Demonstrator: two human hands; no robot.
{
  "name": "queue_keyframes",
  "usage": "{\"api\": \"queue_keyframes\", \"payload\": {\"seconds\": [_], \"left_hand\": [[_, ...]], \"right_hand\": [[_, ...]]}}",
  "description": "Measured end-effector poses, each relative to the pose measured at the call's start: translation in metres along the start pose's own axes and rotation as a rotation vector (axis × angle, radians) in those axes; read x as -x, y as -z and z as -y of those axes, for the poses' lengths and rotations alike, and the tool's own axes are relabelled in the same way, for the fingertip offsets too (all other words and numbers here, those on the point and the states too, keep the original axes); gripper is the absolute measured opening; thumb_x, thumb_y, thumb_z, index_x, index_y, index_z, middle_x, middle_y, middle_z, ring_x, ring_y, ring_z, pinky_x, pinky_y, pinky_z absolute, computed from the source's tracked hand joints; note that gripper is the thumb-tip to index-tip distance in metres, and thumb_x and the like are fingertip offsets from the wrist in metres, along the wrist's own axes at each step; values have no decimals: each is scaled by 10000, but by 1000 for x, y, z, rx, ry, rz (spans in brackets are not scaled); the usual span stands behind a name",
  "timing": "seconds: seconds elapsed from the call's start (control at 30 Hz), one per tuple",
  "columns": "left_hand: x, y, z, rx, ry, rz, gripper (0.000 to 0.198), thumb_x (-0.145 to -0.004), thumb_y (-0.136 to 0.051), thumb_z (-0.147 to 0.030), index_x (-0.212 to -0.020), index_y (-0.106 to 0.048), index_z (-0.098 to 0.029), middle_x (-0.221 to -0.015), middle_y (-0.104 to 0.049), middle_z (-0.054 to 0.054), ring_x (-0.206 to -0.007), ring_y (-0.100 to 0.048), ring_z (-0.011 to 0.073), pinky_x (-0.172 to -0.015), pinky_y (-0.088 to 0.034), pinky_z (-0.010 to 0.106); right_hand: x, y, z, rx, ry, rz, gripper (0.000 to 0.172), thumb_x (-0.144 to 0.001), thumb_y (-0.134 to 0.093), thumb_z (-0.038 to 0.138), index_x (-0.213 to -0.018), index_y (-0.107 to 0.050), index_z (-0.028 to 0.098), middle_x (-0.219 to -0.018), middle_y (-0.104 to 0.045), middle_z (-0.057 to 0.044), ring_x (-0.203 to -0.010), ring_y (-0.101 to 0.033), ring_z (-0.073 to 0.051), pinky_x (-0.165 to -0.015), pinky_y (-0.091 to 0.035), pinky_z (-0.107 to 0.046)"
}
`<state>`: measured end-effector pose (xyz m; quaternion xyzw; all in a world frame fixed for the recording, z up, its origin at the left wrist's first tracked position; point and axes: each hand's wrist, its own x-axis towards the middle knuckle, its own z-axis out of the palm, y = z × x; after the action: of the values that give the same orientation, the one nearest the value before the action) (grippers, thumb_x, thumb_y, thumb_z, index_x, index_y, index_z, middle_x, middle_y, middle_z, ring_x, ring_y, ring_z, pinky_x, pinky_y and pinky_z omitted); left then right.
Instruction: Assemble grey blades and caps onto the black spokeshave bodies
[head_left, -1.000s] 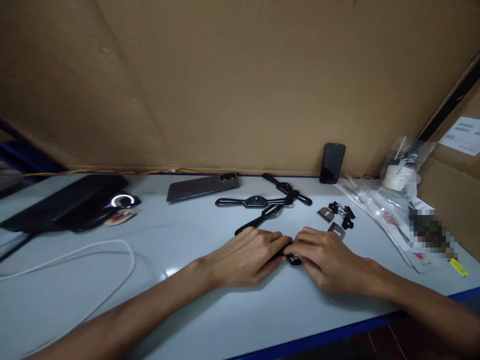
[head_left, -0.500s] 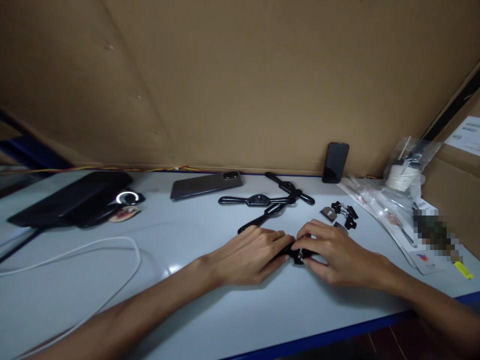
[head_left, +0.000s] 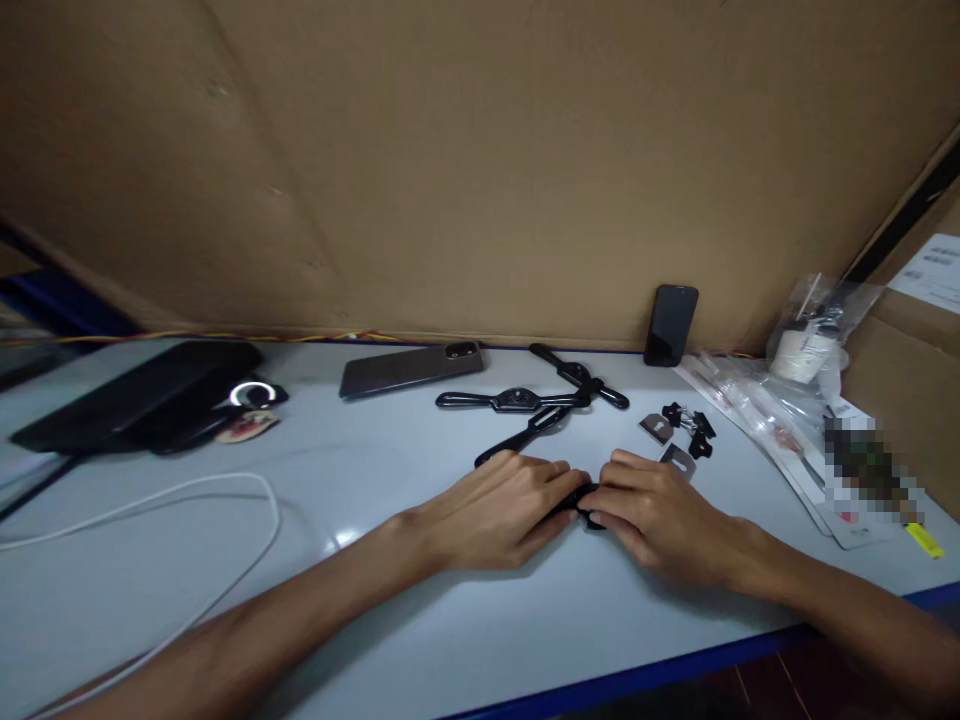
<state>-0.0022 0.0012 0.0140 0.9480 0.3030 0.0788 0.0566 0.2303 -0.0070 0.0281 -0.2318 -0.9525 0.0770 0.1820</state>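
Observation:
Between my two hands, low over the table, is a black spokeshave, mostly covered by fingers. My left hand is closed around one end of it. The fingers of my right hand are pinched at its middle, hiding the metal fitting there. Just beyond lie more black spokeshaves, some crossing one another. Behind my right hand are a flat metal blade with a slot, a second blade partly hidden by the hand, and several small black caps with screws.
A grey phone lies at the back; a dark phone leans on the cardboard wall. Plastic packaging and a bagged white container stand right. A black case and a white cable lie left.
My right hand's fingers have drawn closer together over the spokeshave's middle, covering the shiny fitting seen before. More of the second blade now shows. My left hand has stayed put.

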Motion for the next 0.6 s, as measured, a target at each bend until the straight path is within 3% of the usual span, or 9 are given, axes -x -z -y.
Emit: {"api": "queue_keyframes", "payload": {"seconds": [0.23,0.4,0.6], "left_hand": [[0,1,-1,-6,-2,-16,108,-993,-533,-283,-989,-590,-191,-854,-698,43,-689,-661,217,-578,-399,344],[1,-2,-1,-22,15,-20,306,-1000,-587,-473,-1078,-614,-179,-887,-716,51,-698,-679,240,-558,-395,348],[1,-5,-2,-11,45,6,332,-1023,-579,-500,-1124,-614,-185,-935,-723,50,-743,-695,242,-571,-408,342]], "right_hand": [[-3,-10,4,-261,-256,-44,147,-880,-624,31,-886,-697,158,-815,-670,-34,-758,-590,-168,-721,-460,-294],[-11,-11,9,-368,-463,-31,211,-771,-627,-12,-867,-664,173,-686,-584,43,-613,-498,-114,-620,-389,-252],[-12,12,-4,-439,-431,52,100,-885,-695,114,-959,-738,164,-675,-641,34,-615,-554,-120,-643,-404,-261]]}}
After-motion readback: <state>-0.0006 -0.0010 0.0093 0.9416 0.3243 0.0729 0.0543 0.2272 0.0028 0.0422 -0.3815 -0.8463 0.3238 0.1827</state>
